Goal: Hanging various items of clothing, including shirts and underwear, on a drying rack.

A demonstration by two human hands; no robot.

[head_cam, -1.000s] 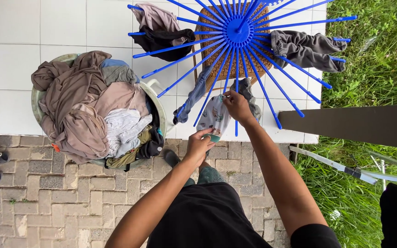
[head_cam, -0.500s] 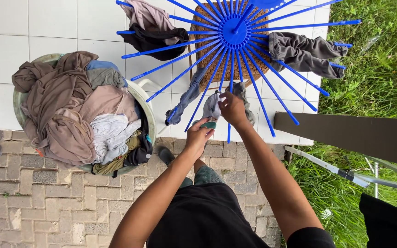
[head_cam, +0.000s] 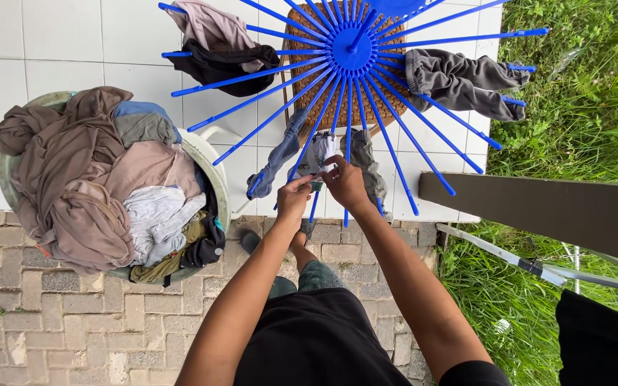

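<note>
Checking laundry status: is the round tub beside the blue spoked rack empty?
No, the round tub is heaped with brown, grey and white clothes.

We see a bright blue drying rack (head_cam: 352,50) with thin spokes. The small cloth (head_cam: 317,157) at our hands is pale grey-white with a faint print and a teal edge. Grey trousers (head_cam: 459,82) hang at upper right, a black garment (head_cam: 223,64) and a dusty pink one (head_cam: 209,25) at upper left. The laundry basket (head_cam: 212,161) is cream, heaped with brown, taupe, white and olive clothes (head_cam: 94,179). Tiles (head_cam: 73,43) are white, paving (head_cam: 73,322) grey-brown, grass (head_cam: 581,107) green.
</note>
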